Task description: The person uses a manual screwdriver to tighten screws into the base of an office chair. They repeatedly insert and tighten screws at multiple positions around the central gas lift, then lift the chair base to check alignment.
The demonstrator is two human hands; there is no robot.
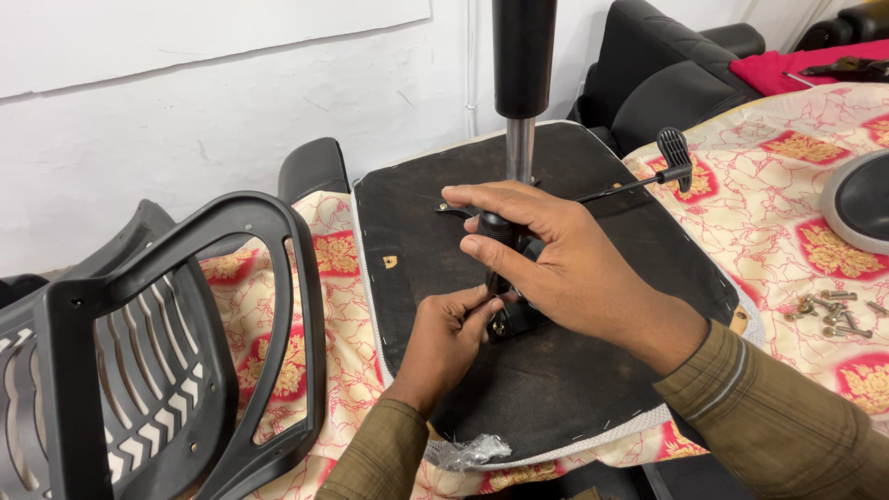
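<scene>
An upturned chair seat (593, 370) with a black fabric underside lies on a patterned cloth. A gas-lift column (521, 83) rises from its middle, and a lever with a black paddle (674, 153) sticks out to the right. My right hand (546, 264) is wrapped around the black handle of a screwdriver (500, 236) that stands upright on the metal mechanism plate. My left hand (444, 338) pinches the screwdriver's lower end, next to a screw on the plate; the tip is hidden by my fingers.
A black plastic chair back frame (139, 361) leans at the left. Several loose bolts and washers (833, 310) lie on the floral cloth (787, 231) at the right. A black round part (861, 199) sits at the right edge. Black sofa cushions (667, 65) stand behind.
</scene>
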